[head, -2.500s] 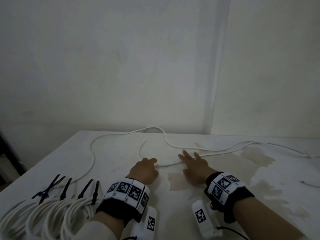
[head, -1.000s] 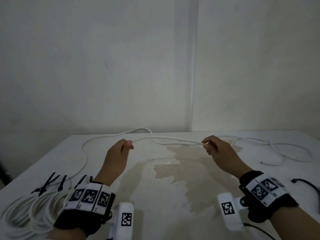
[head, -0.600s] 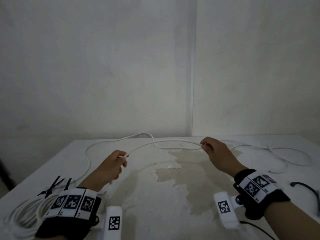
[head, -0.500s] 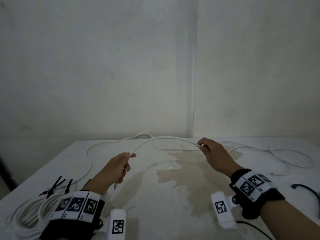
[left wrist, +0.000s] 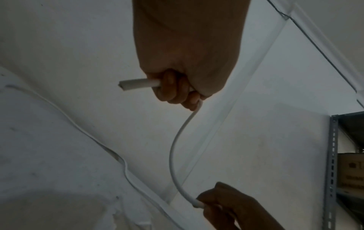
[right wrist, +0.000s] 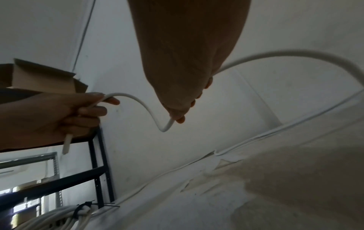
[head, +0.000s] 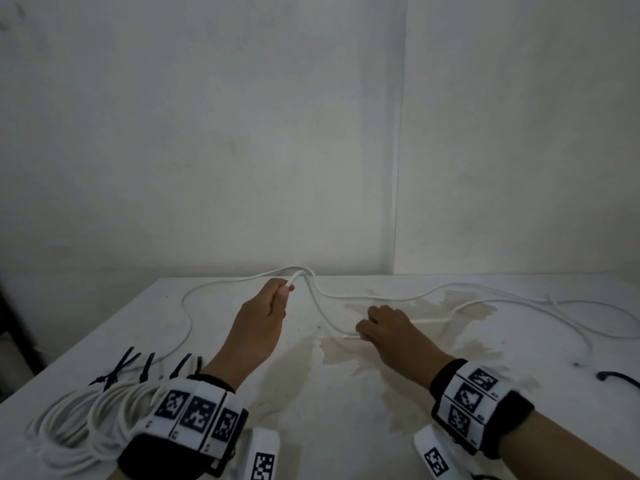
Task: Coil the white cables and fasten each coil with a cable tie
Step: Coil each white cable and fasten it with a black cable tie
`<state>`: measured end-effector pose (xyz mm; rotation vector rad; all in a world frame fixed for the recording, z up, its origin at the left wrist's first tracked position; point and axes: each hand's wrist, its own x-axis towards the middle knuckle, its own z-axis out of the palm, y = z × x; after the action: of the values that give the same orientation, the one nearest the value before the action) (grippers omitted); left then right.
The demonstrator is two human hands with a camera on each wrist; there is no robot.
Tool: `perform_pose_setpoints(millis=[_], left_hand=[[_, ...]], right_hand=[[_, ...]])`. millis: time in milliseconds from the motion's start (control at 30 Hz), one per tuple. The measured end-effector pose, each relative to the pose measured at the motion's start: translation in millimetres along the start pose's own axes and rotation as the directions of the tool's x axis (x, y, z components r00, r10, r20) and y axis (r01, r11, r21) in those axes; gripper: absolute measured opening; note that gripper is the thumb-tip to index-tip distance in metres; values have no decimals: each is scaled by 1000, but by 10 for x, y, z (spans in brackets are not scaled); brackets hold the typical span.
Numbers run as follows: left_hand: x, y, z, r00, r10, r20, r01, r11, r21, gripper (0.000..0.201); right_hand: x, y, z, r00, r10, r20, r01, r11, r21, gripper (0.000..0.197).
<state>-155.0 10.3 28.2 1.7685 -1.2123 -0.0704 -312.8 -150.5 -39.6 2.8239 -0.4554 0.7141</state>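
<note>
Hands both clutching white cable

Storeroom (bare walls); metal shelving; cardboard box.

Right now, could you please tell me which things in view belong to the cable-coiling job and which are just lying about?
Belongs to the job:
- loose white cable, gripped by the left hand and the right hand
- finished coils with black cable ties
- spare black tie, probably

Just lying about:
- cardboard box
- metal shelving
- stained table, only the work surface
</note>
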Motion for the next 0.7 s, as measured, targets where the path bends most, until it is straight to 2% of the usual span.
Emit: perform_pose_setpoints(millis=[100,267,367,433,600,700], left_hand=[[-26,-30,53,998,62,21,-63,996,70,20],[-61,1,137,991,122,56,-130,975,179,30],[-56,-17,170,993,91,79,-103,983,155,29],[-58,-29,203,993,61,96,-74,988,132,27],[-72,-98,249,988,7,155,-25,993,111,24],[-112,-130,247,980,-18,199,5,998,68,34]], right_hand=[[84,-82,-48,984,-158,-79,159,987,5,62],[266,-272,-178,931,-268,-248,279,960,7,33],[322,-340,-242,926,-195,-325,247,961,127,10],[343,-365,-261,935,-135,-328,215,952,219,3],[383,-385,-233,929,-125,-347,226,937,267,11],[407,-374,-220,941,-84,-327,184,940,288,9]])
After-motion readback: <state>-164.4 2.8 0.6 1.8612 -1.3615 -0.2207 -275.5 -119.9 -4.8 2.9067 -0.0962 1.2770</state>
